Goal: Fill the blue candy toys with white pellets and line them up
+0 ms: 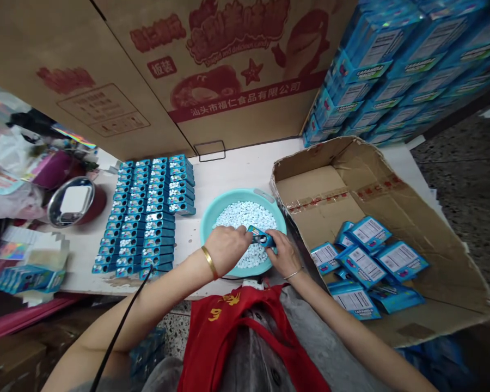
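Over a mint-green basin [205, 218] of small white candies [249, 213], my two hands meet at a small blue candy box [268, 240]. My right hand [285, 255] is closed round the box's right end. A dark round opening with white in it shows on the box's upper side. From the left, my left hand [228, 247] has its fingers pinched at the box's other end. Something narrow and greyish lies between its fingertips and the opening; I cannot make out what it is.
Rows of blue candy boxes [142, 218] stand left of the basin. At right, an open cardboard carton [322, 185] holds several blue packs [361, 265]. Stacked blue packs [371, 81] and a large printed carton [245, 120] rise behind. A metal bowl [90, 201] sits far left.
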`<state>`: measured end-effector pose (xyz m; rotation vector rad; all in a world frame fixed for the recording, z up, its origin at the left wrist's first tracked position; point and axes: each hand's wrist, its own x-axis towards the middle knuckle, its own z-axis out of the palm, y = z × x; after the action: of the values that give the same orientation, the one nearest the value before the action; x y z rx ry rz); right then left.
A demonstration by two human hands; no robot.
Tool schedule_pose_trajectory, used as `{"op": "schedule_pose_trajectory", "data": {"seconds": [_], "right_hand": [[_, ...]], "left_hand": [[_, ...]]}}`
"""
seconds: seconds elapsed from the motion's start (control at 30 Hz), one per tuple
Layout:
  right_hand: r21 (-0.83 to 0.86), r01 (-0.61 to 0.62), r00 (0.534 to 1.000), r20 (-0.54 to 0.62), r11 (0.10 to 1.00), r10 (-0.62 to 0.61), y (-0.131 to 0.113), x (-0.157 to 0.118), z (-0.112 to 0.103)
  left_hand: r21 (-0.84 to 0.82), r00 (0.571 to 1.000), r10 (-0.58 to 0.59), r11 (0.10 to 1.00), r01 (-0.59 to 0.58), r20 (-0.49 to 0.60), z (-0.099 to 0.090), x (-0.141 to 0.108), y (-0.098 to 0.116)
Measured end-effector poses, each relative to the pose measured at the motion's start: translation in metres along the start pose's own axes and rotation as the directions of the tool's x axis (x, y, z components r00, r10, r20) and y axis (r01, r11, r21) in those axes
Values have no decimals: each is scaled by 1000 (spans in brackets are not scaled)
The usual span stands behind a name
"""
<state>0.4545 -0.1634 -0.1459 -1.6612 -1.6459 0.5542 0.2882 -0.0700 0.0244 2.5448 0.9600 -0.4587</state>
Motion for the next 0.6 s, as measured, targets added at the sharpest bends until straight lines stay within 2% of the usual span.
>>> {"op": "schedule_pose_trajectory", "data": {"seconds": [0.1, 0.2, 0.27, 0.33, 0.4, 0.47, 0.6], "right_hand": [[27, -26, 1000, -16, 999, 26, 4, 1, 0], [79, -101, 993, -60, 992, 106, 7, 4, -4], [130, -160, 979, -106, 978, 174, 7, 6, -8], [178, -213, 962, -135, 961, 238, 6, 10, -11], [224, -256, 945, -146, 940, 292, 6, 12, -13], [276, -289, 927, -158, 917, 340, 7, 14, -11], [367, -329, 892, -181, 870, 413, 13, 18, -7]], "left_hand": [[75, 992, 10, 997, -1, -122, 12, 3, -21], [112, 970, -123, 983, 148, -208, 47, 21, -61], [46, 960, -236, 968, 246, -150, 80, 40, -84], [-44, 962, -260, 965, 257, -80, 113, 60, -95], [-108, 975, -220, 971, 215, -36, 142, 74, -93], [-165, 989, -150, 975, 146, -7, 162, 80, -82], [-316, 999, -29, 948, 38, 36, 183, 73, -58]]}}
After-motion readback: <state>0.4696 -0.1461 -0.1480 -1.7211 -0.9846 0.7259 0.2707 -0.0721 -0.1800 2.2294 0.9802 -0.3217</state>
